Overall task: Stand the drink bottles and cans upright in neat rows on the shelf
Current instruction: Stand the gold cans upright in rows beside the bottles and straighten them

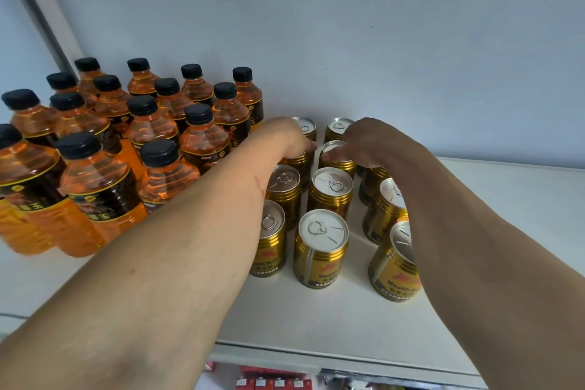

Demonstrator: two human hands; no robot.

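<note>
1. Head view: a white shelf (316, 320) was seen from above and in front, with a pale wall (348, 25) behind it.
2. The orange drink bottles (148, 136), each with a black cap and a dark label, were stood upright in rows on the left part of the shelf, from the near edge back to the wall.
3. The gold cans (329, 193) with silver pull-tab lids were stood upright in three columns to the right of the bottles, with narrow gaps left between the columns.
4. The left hand (292, 141) was reached across the bottles' near right corner to the left column of cans. Its fingers were curled down over a can in the far part of that column (299, 163), beside the farthest can (305, 127). Whether that can was actually gripped could not be told, as the fingers were hidden behind the hand.
5. The right hand (370, 144) was held over the far cans of the middle and right columns. Its fingers were bent downward, and a fingertip was laid at the lid of the second-farthest can of the middle column (337, 161). Whether a can was clamped could not be told.
6. The two hands were kept near each other but apart, with a narrow gap between them.
7. The right forearm was laid across the right column and partly covered the near right can (394, 275).
8. Red packages (272, 381) were visible on a lower level below the near edge of the shelf.
</note>
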